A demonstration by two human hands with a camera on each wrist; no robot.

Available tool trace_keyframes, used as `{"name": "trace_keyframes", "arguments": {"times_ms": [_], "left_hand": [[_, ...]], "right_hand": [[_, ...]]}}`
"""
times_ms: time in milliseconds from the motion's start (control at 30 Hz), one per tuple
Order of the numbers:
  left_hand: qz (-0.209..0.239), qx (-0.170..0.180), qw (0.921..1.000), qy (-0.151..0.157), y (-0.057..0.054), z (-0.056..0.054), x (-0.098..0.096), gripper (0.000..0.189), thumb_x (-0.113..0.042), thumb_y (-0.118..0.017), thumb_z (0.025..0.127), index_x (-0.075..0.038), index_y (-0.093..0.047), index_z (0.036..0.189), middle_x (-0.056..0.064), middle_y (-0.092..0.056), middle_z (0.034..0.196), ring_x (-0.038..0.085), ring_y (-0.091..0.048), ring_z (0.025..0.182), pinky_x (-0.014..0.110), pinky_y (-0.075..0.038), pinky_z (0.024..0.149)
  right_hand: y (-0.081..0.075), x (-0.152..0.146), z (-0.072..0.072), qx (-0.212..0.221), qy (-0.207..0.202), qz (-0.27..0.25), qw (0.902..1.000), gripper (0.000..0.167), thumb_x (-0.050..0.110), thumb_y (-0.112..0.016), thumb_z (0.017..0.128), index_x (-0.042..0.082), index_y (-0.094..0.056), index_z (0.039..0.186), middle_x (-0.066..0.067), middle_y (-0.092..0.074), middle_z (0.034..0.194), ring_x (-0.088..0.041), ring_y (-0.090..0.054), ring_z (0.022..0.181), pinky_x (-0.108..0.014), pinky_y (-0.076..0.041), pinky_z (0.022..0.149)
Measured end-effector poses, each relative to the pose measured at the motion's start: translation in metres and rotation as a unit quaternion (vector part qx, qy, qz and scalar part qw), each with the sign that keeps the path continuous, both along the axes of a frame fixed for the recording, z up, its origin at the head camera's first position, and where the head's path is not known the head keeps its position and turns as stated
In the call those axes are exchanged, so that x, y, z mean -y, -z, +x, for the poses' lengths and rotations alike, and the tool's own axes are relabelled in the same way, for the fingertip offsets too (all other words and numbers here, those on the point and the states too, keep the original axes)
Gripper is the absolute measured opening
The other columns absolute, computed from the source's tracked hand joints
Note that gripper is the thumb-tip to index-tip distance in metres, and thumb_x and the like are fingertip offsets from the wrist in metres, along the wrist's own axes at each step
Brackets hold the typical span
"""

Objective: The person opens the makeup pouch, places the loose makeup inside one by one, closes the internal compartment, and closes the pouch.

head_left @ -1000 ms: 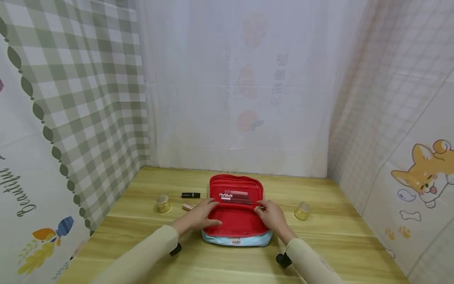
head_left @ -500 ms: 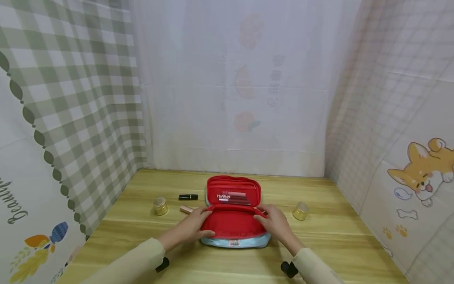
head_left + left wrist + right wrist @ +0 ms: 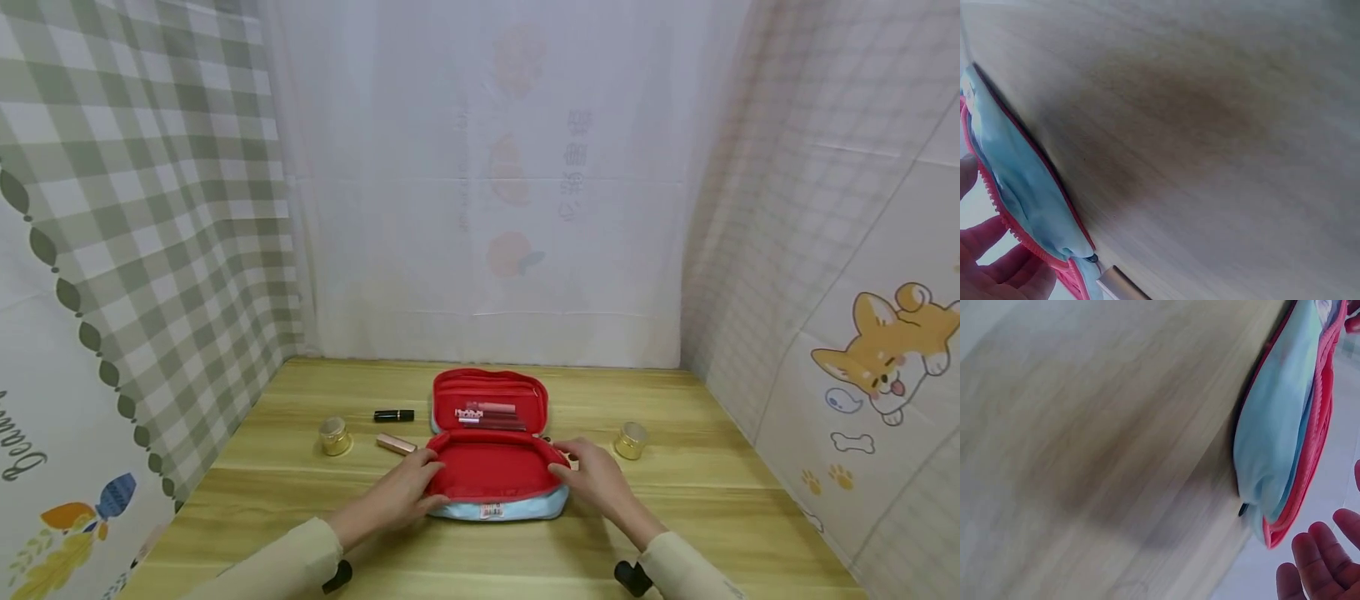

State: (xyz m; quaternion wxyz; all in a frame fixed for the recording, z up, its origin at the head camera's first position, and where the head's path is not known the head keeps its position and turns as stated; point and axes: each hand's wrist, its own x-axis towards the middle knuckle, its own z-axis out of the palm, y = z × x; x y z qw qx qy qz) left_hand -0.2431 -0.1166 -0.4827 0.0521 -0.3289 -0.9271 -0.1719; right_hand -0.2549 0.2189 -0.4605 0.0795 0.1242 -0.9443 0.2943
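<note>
A light blue cosmetic pouch with red lining [image 3: 495,471] lies unzipped on the wooden table, its lid folded back. Several slim pink and dark red tubes [image 3: 491,417] sit in the lid's clear pocket. My left hand [image 3: 393,492] is at the pouch's left side; in the left wrist view its fingers [image 3: 1013,265] touch the red zipper edge [image 3: 1016,231]. On the other side is my right hand [image 3: 600,479], fingers spread beside the rim. The right wrist view shows its fingers [image 3: 1322,559] apart from the pouch's blue wall [image 3: 1272,437].
Left of the pouch lie a black lipstick tube [image 3: 393,416] and a rose-gold tube [image 3: 396,444]. One gold-coloured jar [image 3: 334,437] stands farther left, another gold-coloured jar [image 3: 631,441] to the right. Hanging cloths, one a green checked cloth [image 3: 150,167], enclose the table [image 3: 480,562].
Both hands have moved outward from the pouch's middle to its sides, the right hand farther right. The rose-gold tube now shows more fully. The head view has shifted slightly.
</note>
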Motion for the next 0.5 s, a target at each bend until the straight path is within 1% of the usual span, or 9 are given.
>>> {"name": "trace_keyframes", "arguments": {"times_ms": [67,167,333,433,500], "left_hand": [[-0.003,-0.007,1.0000,-0.002,0.002,0.001,0.001,0.046,-0.031,-0.074,0.091,0.004,-0.065,0.119,0.016,-0.055,0.122,0.026,-0.054,0.112,0.041,-0.048,0.097],[0.007,-0.008,0.9999,-0.004,0.003,0.001,0.003,0.039,-0.029,-0.072,0.092,0.003,-0.067,0.114,0.015,-0.056,0.119,0.025,-0.054,0.109,0.041,-0.049,0.095],[0.020,-0.024,0.9995,-0.008,0.006,0.000,0.004,0.032,-0.025,-0.072,0.092,0.003,-0.068,0.109,0.015,-0.056,0.116,0.024,-0.055,0.105,0.039,-0.050,0.091],[0.014,-0.033,0.9993,-0.011,0.007,0.000,0.005,0.032,-0.025,-0.074,0.091,0.003,-0.068,0.107,0.013,-0.056,0.114,0.021,-0.055,0.102,0.036,-0.051,0.087],[0.009,-0.039,0.9992,-0.009,0.008,-0.001,0.005,0.033,-0.025,-0.075,0.089,0.002,-0.068,0.106,0.012,-0.057,0.112,0.021,-0.055,0.101,0.035,-0.051,0.085]], "right_hand": [[-0.001,-0.005,-0.001,-0.006,0.003,0.006,1.0000,0.036,0.017,-0.078,0.085,0.003,-0.072,0.117,-0.011,-0.068,0.111,-0.026,-0.063,0.095,-0.042,-0.053,0.078],[-0.005,-0.015,-0.005,-0.022,0.008,0.013,0.9996,0.038,0.018,-0.076,0.087,0.001,-0.069,0.120,-0.014,-0.067,0.115,-0.030,-0.063,0.099,-0.046,-0.054,0.080],[-0.014,-0.038,-0.016,-0.056,0.031,0.035,0.9974,0.040,0.018,-0.073,0.090,-0.004,-0.066,0.123,-0.022,-0.065,0.116,-0.037,-0.063,0.101,-0.052,-0.053,0.081],[-0.019,-0.054,-0.023,-0.058,0.050,0.050,0.9958,0.043,0.018,-0.071,0.091,-0.008,-0.063,0.125,-0.029,-0.062,0.118,-0.043,-0.060,0.105,-0.056,-0.051,0.084],[-0.022,-0.065,-0.028,-0.049,0.064,0.061,0.9948,0.046,0.019,-0.069,0.093,-0.010,-0.060,0.128,-0.033,-0.058,0.122,-0.048,-0.057,0.109,-0.059,-0.049,0.087]]}}
